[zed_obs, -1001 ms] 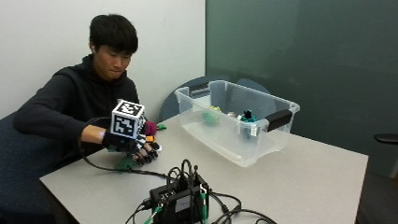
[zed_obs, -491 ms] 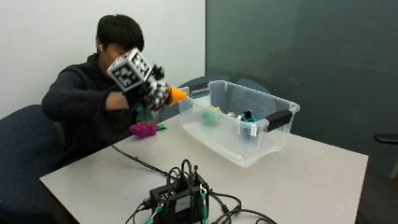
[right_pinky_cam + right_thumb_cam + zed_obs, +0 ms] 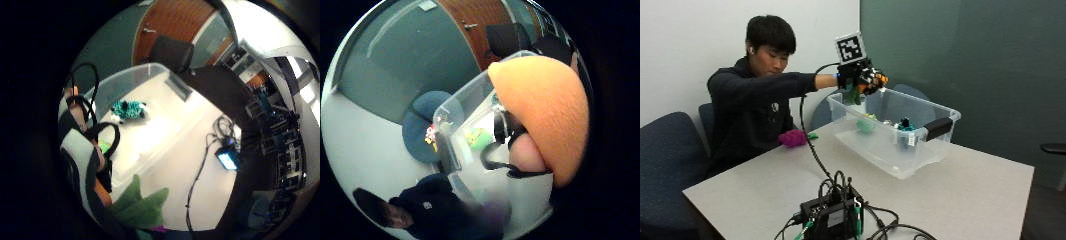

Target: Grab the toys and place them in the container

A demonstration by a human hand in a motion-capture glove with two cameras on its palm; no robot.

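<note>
Right hand: the gloved right hand is raised over the near-left corner of the container, fingers curled around an orange toy with green leaves; it looks like a plush carrot.
Held toy: orange body against the palm, seen close in the thumb side palm view; green leaves hang below the hand.
Container: clear plastic bin on the worktop, open-topped, with a teal toy and other small toys already inside.
Left to do: a purple toy lies on the worktop, left of the container, near the person.
Other hand: not clearly visible.
Risk: the hand sits close above the rim, not the middle; released here, the toy could catch the wall and tumble outside.
Second risk: the dangling leaves may snag on the rim as the hand lowers.
</note>
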